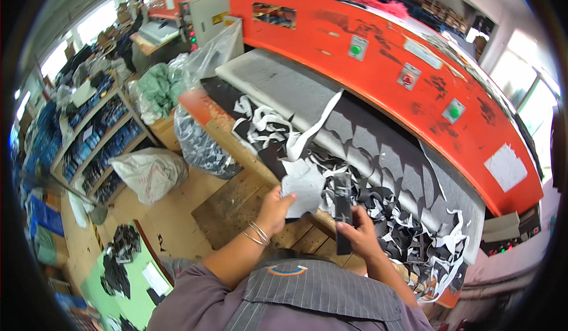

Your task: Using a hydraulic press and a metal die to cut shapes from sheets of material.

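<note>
My left hand [273, 212], with bangles on the wrist, is closed on a whitish sheet piece [304, 190], thumb on top and fingers underneath. To its right, my right hand [362, 234] pinches a narrow, flat black strip [343, 198] that stands nearly upright in the picture. I cannot make out whether the strip is stiff or soft. Just beyond both hands lies a heap of black and white scraps [378, 198] in the trough along the machine. Long white offcuts [269, 121] curl at the heap's far left end.
An orange machine [331, 41] with green and red buttons runs behind the grey bed [307, 85]. A wooden ledge [236, 147] borders the scraps. At left are a white sack [151, 174], a clear bag [204, 144], stocked shelves [97, 136] and a green table [127, 289] holding black pieces.
</note>
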### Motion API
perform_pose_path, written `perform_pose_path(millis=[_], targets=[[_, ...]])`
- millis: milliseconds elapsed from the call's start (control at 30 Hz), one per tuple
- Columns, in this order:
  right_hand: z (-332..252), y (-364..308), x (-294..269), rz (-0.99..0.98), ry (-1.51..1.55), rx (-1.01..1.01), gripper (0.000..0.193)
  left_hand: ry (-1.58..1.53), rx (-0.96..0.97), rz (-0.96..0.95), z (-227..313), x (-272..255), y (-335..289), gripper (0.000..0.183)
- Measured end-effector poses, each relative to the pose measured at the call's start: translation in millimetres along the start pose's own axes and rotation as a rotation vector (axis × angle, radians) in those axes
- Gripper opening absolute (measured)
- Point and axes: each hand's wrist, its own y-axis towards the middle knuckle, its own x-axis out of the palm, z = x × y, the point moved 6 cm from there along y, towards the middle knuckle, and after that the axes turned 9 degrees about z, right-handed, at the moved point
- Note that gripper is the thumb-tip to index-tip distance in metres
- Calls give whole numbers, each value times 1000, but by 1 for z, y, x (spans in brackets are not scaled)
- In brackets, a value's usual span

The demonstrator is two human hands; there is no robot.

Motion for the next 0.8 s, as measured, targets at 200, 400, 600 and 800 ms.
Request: perform_pose_path(millis=[200, 400, 600, 800], targets=[[18, 15, 96, -158, -365, -66, 49, -119, 147, 82, 11, -27, -57, 28], [24, -14, 158, -432, -538, -94, 44, -10, 299, 238, 16, -89, -96, 34], [45, -36, 210, -787, -367, 24, 50, 26, 225, 341, 12, -154, -146, 42], [34, -57, 209, -811, 34, 461, 50, -396, 216, 493, 8, -224, -232, 44]])
